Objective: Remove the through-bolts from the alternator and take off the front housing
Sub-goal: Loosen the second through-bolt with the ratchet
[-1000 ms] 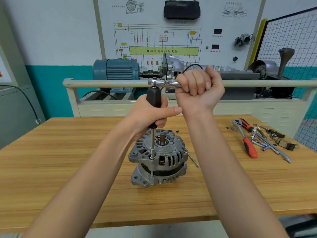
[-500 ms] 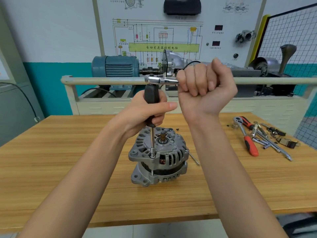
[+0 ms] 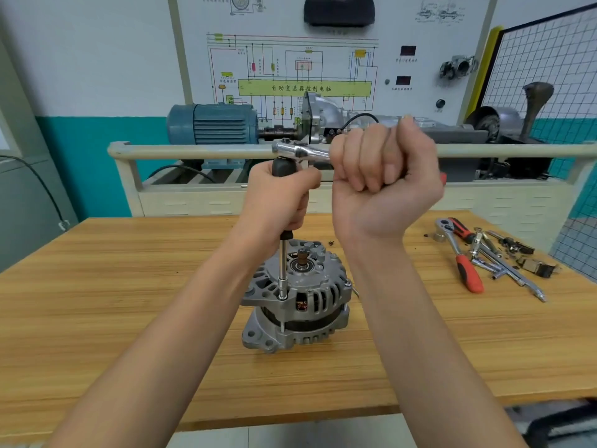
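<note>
A silver alternator [image 3: 297,305] stands upright on the wooden table [image 3: 129,286], shaft end up. A black-handled driver [image 3: 283,270] stands vertically with its socket tip on a through-bolt at the front housing's near-left edge. My left hand [image 3: 277,198] grips the driver's black handle. A chrome ratchet [image 3: 302,151] sits on top of the driver, lying level toward the right. My right hand [image 3: 384,176] is wrapped in a fist round the ratchet's handle, whose red end peeks out at the right.
Loose tools lie at the table's right: a red-handled ratchet [image 3: 465,263], extension bars and sockets [image 3: 504,263]. A thin rod [image 3: 355,291] lies just right of the alternator. Behind the table stands a railed training bench [image 3: 193,150] with a blue motor [image 3: 213,124].
My right hand has swung the ratchet handle toward me and slightly right. My left hand has slid up the driver handle, covering more of it. The alternator has not moved.
</note>
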The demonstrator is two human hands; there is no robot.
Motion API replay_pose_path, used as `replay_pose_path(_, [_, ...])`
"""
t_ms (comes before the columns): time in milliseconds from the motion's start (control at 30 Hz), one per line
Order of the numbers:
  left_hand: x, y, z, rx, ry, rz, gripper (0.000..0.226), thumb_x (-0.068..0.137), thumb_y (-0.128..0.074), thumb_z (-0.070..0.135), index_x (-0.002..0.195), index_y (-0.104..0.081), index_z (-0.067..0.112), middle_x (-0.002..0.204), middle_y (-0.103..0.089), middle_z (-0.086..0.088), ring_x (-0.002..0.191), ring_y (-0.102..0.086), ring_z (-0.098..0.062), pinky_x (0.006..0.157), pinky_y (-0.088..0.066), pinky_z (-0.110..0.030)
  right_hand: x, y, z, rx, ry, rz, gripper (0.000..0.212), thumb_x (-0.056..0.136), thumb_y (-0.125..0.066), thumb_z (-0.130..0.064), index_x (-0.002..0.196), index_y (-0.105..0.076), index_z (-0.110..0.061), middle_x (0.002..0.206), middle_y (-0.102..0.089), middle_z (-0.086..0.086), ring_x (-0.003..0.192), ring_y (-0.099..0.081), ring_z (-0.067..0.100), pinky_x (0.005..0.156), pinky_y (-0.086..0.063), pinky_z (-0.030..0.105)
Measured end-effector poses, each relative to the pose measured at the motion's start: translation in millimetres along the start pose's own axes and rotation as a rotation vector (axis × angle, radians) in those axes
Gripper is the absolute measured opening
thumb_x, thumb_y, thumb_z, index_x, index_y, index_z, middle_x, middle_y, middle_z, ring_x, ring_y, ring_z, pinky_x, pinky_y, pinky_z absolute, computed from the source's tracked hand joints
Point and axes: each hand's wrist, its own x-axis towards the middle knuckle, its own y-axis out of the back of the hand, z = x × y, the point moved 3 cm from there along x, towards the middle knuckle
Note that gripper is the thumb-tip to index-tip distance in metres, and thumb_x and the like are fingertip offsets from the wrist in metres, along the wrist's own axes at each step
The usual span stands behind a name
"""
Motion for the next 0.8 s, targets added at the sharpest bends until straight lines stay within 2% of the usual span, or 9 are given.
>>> replay_pose_path(100, [-3, -1, 3, 0.019, -0.011, 0.055, 0.047, 0.082, -0.052, -0.005, 0.047, -0.033, 0.021, 0.036, -0.027, 0.008, 0.032, -0.018, -0.009, 0.037, -0.017, -0.012, -15, -17, 2, -0.335, 0.227, -0.129, 0.040, 0.081, -0.043, -0.004, 0.047, -0.032, -0.022, 0.041, -0.031, -0.005, 0.040, -0.026, 0.009, 0.046, -0.018, 0.030])
replay_pose_path(167, [-4, 1, 4, 0.030, -0.008, 0.069, 0.045, 0.083, -0.051, -0.003, 0.050, -0.032, 0.019, 0.036, -0.027, 0.008, 0.031, -0.018, -0.008, 0.037, -0.017, -0.012, -17, -22, 4, -0.442, 0.262, -0.165, 0.036, 0.081, -0.044, -0.007, 0.050, -0.037, -0.024, 0.043, -0.030, -0.004, 0.041, -0.026, 0.009, 0.047, -0.017, 0.032])
replay_pose_path(233, [-3, 3, 6, 0.038, 0.005, 0.049, 0.044, 0.082, -0.051, -0.006, 0.050, -0.031, 0.018, 0.037, -0.026, 0.006, 0.032, -0.016, -0.011, 0.038, -0.017, -0.013, -8, -19, 2, -0.313, 0.161, -0.150, 0.045, 0.083, -0.040, -0.003, 0.044, -0.031, -0.022, 0.038, -0.025, -0.002, 0.038, -0.024, 0.009, 0.045, -0.016, 0.031])
replay_pose_path(300, [-2, 5, 6, 0.067, 0.028, 0.014, 0.042, 0.081, -0.052, -0.007, 0.053, -0.032, 0.017, 0.038, -0.026, 0.006, 0.033, -0.017, -0.012, 0.039, -0.018, -0.015, 5, -10, -1, -0.079, -0.009, -0.120, 0.049, 0.084, -0.035, -0.004, 0.039, -0.030, -0.023, 0.034, -0.025, -0.005, 0.035, -0.020, 0.009, 0.044, -0.019, 0.026])
replay_pose_path(400, [-2, 8, 7, 0.102, 0.039, -0.060, 0.041, 0.081, -0.058, -0.006, 0.055, -0.034, 0.015, 0.039, -0.026, 0.004, 0.035, -0.020, -0.013, 0.041, -0.020, -0.018, 19, 9, 1, 0.178, -0.218, 0.024, 0.050, 0.083, -0.038, -0.011, 0.034, -0.033, -0.019, 0.031, -0.026, -0.005, 0.037, -0.011, 0.013, 0.042, -0.022, 0.023])
replay_pose_path(500, [-5, 13, 10, 0.109, 0.022, -0.182, 0.041, 0.081, -0.059, -0.004, 0.053, -0.035, 0.012, 0.040, -0.029, 0.000, 0.036, -0.023, -0.015, 0.042, -0.024, -0.020, 25, 24, 14, 0.394, -0.355, 0.191, 0.048, 0.081, -0.039, -0.014, 0.034, -0.032, -0.016, 0.030, -0.025, -0.004, 0.034, -0.011, 0.012, 0.040, -0.020, 0.022])
replay_pose_path(633, [-7, 12, 9, 0.052, 0.074, -0.265, 0.045, 0.084, -0.056, -0.002, 0.047, -0.034, 0.014, 0.037, -0.027, 0.000, 0.032, -0.021, -0.014, 0.041, -0.021, -0.020, 29, 29, 23, 0.489, -0.391, 0.285, 0.047, 0.081, -0.040, -0.014, 0.034, -0.032, -0.016, 0.030, -0.024, -0.003, 0.032, -0.012, 0.011, 0.038, -0.019, 0.021])
replay_pose_path(700, [-6, 11, 7, 0.035, 0.104, -0.226, 0.048, 0.085, -0.052, -0.001, 0.045, -0.030, 0.015, 0.035, -0.021, 0.001, 0.030, -0.015, -0.011, 0.040, -0.017, -0.017, 25, 24, 21, 0.444, -0.348, 0.267, 0.047, 0.081, -0.039, -0.014, 0.034, -0.033, -0.016, 0.030, -0.024, -0.004, 0.028, -0.018, 0.011, 0.038, -0.019, 0.022])
replay_pose_path(800, [-5, 10, 5, 0.065, 0.092, -0.105, 0.049, 0.084, -0.049, -0.002, 0.044, -0.028, 0.018, 0.036, -0.020, 0.002, 0.030, -0.013, -0.011, 0.039, -0.016, -0.015, 15, 14, 14, 0.317, -0.234, 0.172, 0.048, 0.082, -0.039, -0.013, 0.034, -0.033, -0.018, 0.031, -0.024, -0.005, 0.035, -0.011, 0.013, 0.040, -0.019, 0.023])
